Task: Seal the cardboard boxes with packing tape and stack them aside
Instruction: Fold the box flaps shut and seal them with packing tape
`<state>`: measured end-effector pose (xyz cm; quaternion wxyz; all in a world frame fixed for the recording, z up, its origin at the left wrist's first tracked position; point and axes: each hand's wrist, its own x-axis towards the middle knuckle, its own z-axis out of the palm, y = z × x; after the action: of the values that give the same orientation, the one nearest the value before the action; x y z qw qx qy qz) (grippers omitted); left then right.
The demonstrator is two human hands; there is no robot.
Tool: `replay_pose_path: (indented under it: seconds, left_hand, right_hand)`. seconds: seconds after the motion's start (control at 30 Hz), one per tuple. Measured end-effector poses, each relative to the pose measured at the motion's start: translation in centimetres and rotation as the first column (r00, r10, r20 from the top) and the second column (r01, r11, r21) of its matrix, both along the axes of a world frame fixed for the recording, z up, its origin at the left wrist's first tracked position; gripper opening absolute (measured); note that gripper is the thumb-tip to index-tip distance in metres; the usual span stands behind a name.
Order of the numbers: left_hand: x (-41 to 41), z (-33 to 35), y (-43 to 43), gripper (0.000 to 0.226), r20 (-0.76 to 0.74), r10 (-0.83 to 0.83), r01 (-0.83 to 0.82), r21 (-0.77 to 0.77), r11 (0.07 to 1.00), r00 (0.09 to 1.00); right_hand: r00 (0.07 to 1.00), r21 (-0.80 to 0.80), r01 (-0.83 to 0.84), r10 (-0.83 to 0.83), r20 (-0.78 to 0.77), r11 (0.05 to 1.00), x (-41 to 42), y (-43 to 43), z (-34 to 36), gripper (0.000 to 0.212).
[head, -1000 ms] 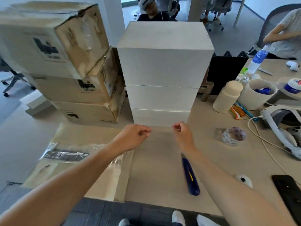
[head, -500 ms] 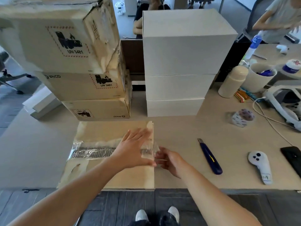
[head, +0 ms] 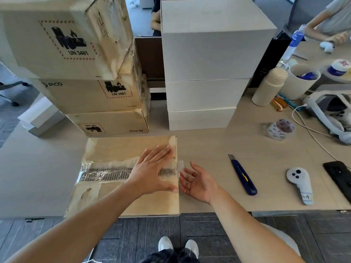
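Sealing step: the left hand (head: 150,173), grip wide and flat, presses wrinkled, glossy tape (head: 106,172) along the seam of the scuffed cardboard box (head: 123,147) at the near left of the counter (head: 209,149). The right hand (head: 199,182), grip wide and empty, reaches the tape's loose end at the box's right edge. Next, likely: smooth that flap down the side.

The left hand (head: 152,171) hides a stretch of the tape strip (head: 106,172) on the cardboard box (head: 121,147), and whether the fingers (head: 194,168) of the right hand (head: 201,185) touch the loose tape end cannot be told. The top brown box (head: 57,38) is cut off by the upper and left edges, the black phone (head: 340,177) and white headset (head: 326,111) by the right edge. The tape roll (head: 280,129) is blurred.
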<state>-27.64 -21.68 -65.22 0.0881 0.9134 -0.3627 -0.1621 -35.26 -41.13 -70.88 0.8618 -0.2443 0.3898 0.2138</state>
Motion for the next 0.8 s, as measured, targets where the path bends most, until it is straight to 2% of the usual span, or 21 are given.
replay_pose_path:
  seconds: [0.07,0.17,0.53,0.6,0.67,0.73,0.8]
  left_hand:
    - [0.0,0.0,-0.1,0.126,-0.009,0.012,-0.012,-0.001,1.0,1.0]
    - [-0.3,0.0,-0.5,0.126,-0.003,0.034,-0.034,-0.003,0.999,0.999]
    - [-1.1,0.0,-1.4,0.126,0.007,0.079,-0.079,-0.024,0.997,0.997]
    - [-1.1,-0.1,-1.4,0.126,0.013,0.078,-0.078,-0.022,0.997,0.997]
    - [-1.1,-0.2,-1.4,0.126,0.016,0.083,-0.082,-0.029,0.996,0.996]
    - [-1.2,-0.3,-1.4,0.125,0.021,0.087,-0.086,-0.039,0.996,0.996]
    - [-1.2,-0.4,-1.3,0.125,0.028,0.086,-0.085,-0.037,0.996,0.996]
  right_hand:
    - [1.0,-0.032,0.005,-0.004,0.022,0.999,0.0,-0.3,0.3,0.018]
    - [0.999,-0.139,0.039,-0.039,0.001,0.99,0.2,-0.8,0.3,0.008]
    - [0.991,-0.453,0.095,-0.128,-0.042,0.886,1.9,1.3,0.3,0.018]
    - [0.995,-0.577,0.073,-0.102,-0.019,0.814,1.8,1.9,0.6,0.017]
    - [0.999,-0.723,0.045,-0.041,0.023,0.69,1.6,2.4,0.7,0.021]
    - [0.999,-0.854,0.021,0.018,0.035,0.52,1.4,2.7,0.5,0.036]
    - [0.995,-0.945,0.04,0.069,0.066,0.323,1.0,2.8,0.6,0.038]
